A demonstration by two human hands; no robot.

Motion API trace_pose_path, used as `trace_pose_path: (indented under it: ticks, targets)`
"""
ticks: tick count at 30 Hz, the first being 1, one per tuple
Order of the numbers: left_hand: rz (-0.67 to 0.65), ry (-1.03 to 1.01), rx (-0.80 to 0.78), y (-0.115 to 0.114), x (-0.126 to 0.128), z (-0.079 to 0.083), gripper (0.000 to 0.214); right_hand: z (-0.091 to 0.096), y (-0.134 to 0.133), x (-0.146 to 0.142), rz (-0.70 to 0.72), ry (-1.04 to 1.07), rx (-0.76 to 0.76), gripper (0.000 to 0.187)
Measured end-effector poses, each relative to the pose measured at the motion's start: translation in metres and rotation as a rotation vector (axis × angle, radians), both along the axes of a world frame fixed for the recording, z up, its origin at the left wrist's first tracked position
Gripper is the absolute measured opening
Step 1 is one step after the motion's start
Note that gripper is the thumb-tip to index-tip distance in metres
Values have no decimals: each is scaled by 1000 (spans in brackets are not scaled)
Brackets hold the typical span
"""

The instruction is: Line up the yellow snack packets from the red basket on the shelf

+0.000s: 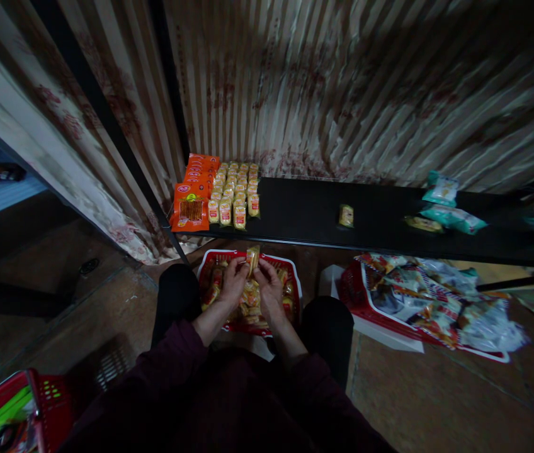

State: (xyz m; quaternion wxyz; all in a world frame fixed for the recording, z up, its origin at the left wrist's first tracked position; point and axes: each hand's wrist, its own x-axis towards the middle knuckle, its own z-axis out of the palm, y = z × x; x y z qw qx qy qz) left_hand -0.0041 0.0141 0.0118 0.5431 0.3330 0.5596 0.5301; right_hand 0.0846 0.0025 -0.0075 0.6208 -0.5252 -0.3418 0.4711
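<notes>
Between my knees stands a red basket (298, 277) with a white rim, full of small yellow-wrapped snack packs (250, 301). Above it, my left hand (235, 280) and my right hand (269, 284) both pinch one yellow-wrapped snack pack (252, 257), held upright from its two sides. Just beyond, on the black shelf (300, 207), similar packs (233, 195) stand in close rows. Orange snack bags (192, 207) line up to their left. A single yellow pack (346, 216) sits apart near the shelf's middle.
Green and white packets (451, 217) lie on the shelf's right part. Below, a second red basket (354, 289) overflows with bagged snacks. Another red basket (50, 402) is at lower left. A black post (106, 119) rises at the shelf's left end, before a striped curtain (295, 94).
</notes>
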Motion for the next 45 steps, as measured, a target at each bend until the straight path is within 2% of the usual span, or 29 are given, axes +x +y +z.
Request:
trace_pose_path:
  ticks: [14, 25, 34, 39, 42, 45]
  targets:
    - [18, -231, -41, 3, 4, 0, 15, 2, 1, 4, -11, -114, 22, 26]
    - [7, -469, -108, 6, 6, 5, 23, 3, 0, 7, -27, -109, 11, 26]
    - [-7, -440, -115, 8, 6, 10, 24, 5, 0, 7, -12, -90, 6, 30]
    - [44, -376, -126, 7, 6, 8, 25, 4, -1, 7, -6, -59, -12, 26]
    - [42, -412, -124, 7, 7, 6, 24, 5, -2, 8, 0, -43, -16, 26]
    - [33, -483, -132, 8, 7, 5, 22, 9, -2, 9, 7, -119, 6, 25]
